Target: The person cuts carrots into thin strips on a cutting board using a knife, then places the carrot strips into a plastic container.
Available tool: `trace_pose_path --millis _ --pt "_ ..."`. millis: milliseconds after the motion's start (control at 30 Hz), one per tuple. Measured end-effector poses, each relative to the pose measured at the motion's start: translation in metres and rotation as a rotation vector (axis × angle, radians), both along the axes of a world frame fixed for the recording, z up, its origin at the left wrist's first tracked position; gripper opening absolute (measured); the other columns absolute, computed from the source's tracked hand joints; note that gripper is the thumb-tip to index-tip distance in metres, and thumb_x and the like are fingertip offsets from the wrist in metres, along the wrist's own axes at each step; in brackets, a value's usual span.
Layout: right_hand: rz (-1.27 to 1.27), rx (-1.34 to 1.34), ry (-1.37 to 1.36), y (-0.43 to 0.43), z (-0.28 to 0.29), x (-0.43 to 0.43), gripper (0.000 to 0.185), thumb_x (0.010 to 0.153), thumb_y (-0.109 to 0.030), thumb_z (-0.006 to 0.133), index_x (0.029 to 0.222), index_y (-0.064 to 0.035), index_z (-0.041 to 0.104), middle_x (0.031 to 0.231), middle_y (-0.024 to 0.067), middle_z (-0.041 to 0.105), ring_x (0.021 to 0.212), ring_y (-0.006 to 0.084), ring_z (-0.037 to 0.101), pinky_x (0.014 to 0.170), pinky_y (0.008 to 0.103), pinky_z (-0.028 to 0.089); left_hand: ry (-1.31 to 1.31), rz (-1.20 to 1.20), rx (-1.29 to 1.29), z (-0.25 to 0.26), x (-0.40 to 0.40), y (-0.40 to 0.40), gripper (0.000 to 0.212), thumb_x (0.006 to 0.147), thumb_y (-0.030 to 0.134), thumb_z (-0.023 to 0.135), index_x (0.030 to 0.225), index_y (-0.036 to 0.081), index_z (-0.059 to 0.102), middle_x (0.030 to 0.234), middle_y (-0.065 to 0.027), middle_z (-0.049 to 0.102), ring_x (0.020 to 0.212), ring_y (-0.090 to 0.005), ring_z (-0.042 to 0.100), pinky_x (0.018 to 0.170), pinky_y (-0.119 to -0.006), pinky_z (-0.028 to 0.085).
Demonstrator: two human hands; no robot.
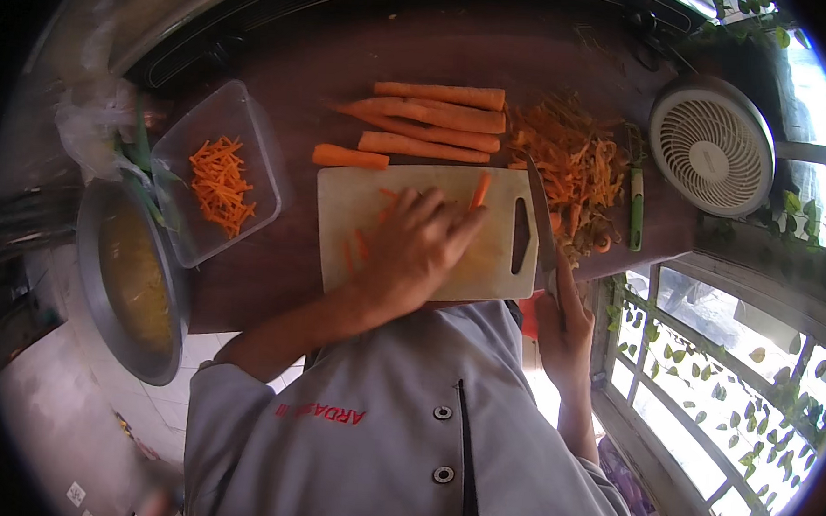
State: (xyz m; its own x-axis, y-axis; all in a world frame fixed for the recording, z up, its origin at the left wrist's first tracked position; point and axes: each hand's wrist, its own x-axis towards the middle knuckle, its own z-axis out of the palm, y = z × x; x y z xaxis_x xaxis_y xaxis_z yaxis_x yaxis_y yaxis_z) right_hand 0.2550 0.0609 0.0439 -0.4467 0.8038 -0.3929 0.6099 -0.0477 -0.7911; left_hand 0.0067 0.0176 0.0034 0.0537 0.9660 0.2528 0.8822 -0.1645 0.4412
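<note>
My left hand (417, 241) lies over the pale plastic cutting board (496, 283), fingers bent downward. A carrot stick (481, 190) is by the tip of its thumb. Thin carrot strips (357, 247) lie left of that hand, and whatever is under the palm is hidden. Beyond the board's right edge, my right hand (569, 329) grips a kitchen knife (542, 219) by its handle, blade pointing away from me. Several peeled carrots (434, 112) are lined up behind the board. A shorter carrot piece (350, 156) sits at its far left corner.
Carrot peelings (578, 175) are heaped right of the board, beside a green-handled peeler (637, 210) and a round fan (713, 147). At left, a clear plastic container (268, 152) holds carrot strips, near a large metal basin (179, 302). The table (242, 305) ends close to my body.
</note>
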Motion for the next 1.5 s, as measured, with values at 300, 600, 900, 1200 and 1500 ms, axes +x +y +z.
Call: trace_pose_path --millis 300,600,900,1200,1500 --pt "0.065 0.158 0.050 -0.018 -0.017 0.005 0.064 0.099 0.004 0.057 0.160 -0.0044 0.039 0.120 0.0286 0.071 0.105 0.0380 0.074 0.089 0.0419 0.055 -0.067 0.026 0.091 0.013 -0.007 0.004 0.035 0.083 0.014 0.081 0.117 0.008 0.073 0.114 -0.0051 0.068 0.103 -0.0277 0.061 0.098 -0.045 0.044" --pt "0.176 0.213 0.059 -0.025 -0.012 -0.009 0.069 0.097 0.000 0.061 0.161 -0.0080 0.038 0.100 0.0203 0.070 0.086 0.0382 0.070 0.076 0.0474 0.053 -0.044 0.113 0.102 -0.011 0.003 -0.007 0.042 0.082 0.022 0.085 0.120 0.007 0.074 0.131 -0.0038 0.067 0.126 -0.0295 0.058 0.107 -0.049 0.040" --pt "0.147 0.242 0.043 -0.027 -0.013 -0.012 0.068 0.099 -0.002 0.062 0.162 -0.0096 0.037 0.097 0.0192 0.069 0.084 0.0368 0.069 0.074 0.0458 0.053 -0.072 0.124 0.093 -0.014 0.009 -0.001 0.051 0.083 0.029 0.084 0.126 0.006 0.070 0.142 -0.0085 0.061 0.133 -0.0326 0.052 0.110 -0.055 0.034" --pt "0.148 0.213 0.037 -0.026 -0.011 -0.014 0.068 0.099 -0.003 0.062 0.162 -0.0108 0.037 0.094 0.0188 0.068 0.080 0.0366 0.068 0.072 0.0478 0.051 -0.020 0.162 0.079 -0.021 0.016 -0.002 0.058 0.087 0.040 0.081 0.130 0.004 0.068 0.147 -0.0064 0.060 0.143 -0.0348 0.045 0.118 -0.066 0.023" --pt "0.138 0.236 0.087 -0.030 -0.018 -0.018 0.070 0.097 -0.002 0.064 0.162 -0.0130 0.038 0.087 0.0169 0.065 0.075 0.0355 0.068 0.070 0.0485 0.052 0.092 0.221 0.033 -0.020 0.016 -0.001 0.072 0.085 0.056 0.077 0.137 0.007 0.068 0.146 -0.0024 0.062 0.144 -0.0348 0.045 0.119 -0.062 0.025"
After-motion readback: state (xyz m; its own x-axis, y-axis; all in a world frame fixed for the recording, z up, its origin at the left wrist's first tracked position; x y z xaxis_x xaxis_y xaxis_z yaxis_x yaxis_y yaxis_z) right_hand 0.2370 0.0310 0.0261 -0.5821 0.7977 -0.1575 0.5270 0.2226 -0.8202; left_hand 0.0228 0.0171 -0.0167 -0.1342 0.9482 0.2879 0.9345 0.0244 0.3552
